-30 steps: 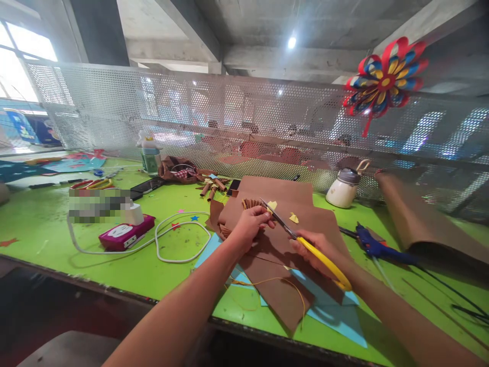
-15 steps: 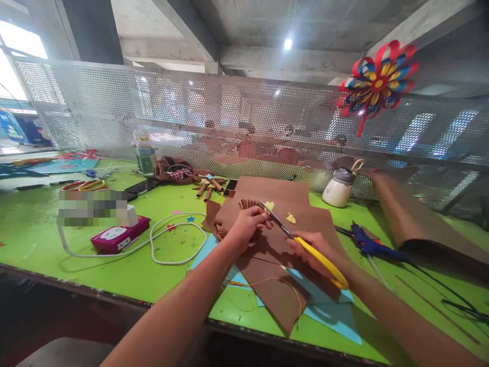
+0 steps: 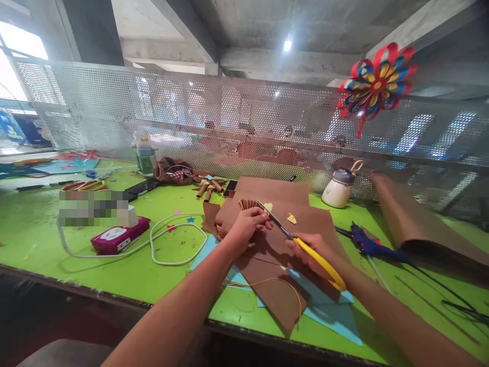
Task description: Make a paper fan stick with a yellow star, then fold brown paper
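Note:
My right hand [image 3: 308, 250] grips scissors with yellow handles [image 3: 323, 264], their blades pointing up and left toward my other hand. Pinched in the fingertips of my left hand [image 3: 250, 224] is a small piece of yellow paper, mostly hidden by the fingers and blades; a pale yellow bit [image 3: 268, 207] shows just behind the blade tips. Fan-pleated brown paper [image 3: 247, 204] sticks out behind my left hand. Sheets of brown paper [image 3: 273, 191] lie beneath both hands, with a loose yellow paper scrap [image 3: 292, 218] on them.
Light blue paper [image 3: 332, 316] and yellow cord [image 3: 280, 279] lie near the table edge. A blue glue gun [image 3: 364, 242], a white jar [image 3: 338, 188] and rolled brown paper [image 3: 416, 219] are at right. At left are a purple power strip [image 3: 120, 235] and a white cable [image 3: 153, 244].
The scissors and my right hand have shifted very slightly left. My left hand keeps its pinch in nearly the same spot.

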Motion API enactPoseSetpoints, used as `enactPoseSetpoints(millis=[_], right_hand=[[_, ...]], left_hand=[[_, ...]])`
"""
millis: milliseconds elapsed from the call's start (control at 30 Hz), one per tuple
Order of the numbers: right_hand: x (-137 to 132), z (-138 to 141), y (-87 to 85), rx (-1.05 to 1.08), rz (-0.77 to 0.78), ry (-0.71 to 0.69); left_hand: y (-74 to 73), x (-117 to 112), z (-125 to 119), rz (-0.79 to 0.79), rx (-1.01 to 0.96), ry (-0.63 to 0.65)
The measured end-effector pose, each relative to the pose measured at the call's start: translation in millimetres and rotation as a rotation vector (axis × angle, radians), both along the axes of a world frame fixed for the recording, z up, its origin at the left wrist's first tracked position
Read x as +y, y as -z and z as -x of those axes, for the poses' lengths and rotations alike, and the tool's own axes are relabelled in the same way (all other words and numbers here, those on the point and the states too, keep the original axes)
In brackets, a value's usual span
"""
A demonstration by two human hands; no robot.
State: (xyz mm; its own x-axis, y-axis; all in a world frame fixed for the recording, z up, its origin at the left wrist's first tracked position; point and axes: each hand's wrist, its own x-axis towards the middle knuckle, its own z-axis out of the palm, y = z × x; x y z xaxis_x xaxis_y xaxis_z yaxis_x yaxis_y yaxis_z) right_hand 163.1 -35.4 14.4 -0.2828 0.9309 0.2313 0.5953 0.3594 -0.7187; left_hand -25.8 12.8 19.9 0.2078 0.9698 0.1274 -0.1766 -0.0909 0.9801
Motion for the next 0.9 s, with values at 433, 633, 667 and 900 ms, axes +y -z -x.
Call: enactPoseSetpoints(millis=[433,633,667,900], right_hand=[[43,-40,9.3,-0.320,-0.258,0.335],[63,-65,17.6,-0.666,-0.107,0.514],[64,-66,18.8,-0.697,-0.094,0.512],[52,-64,7.3,-0.761,-0.138,0.515]], left_hand=[[2.7,0,0,0.012,-0.014,-0.004],[5.1,5,-1,0.000,-0.057,0.013],[5.5,5,-1,-0.003,-0.056,0.019],[7.7,8,-1,-0.001,-0.093,0.051]])
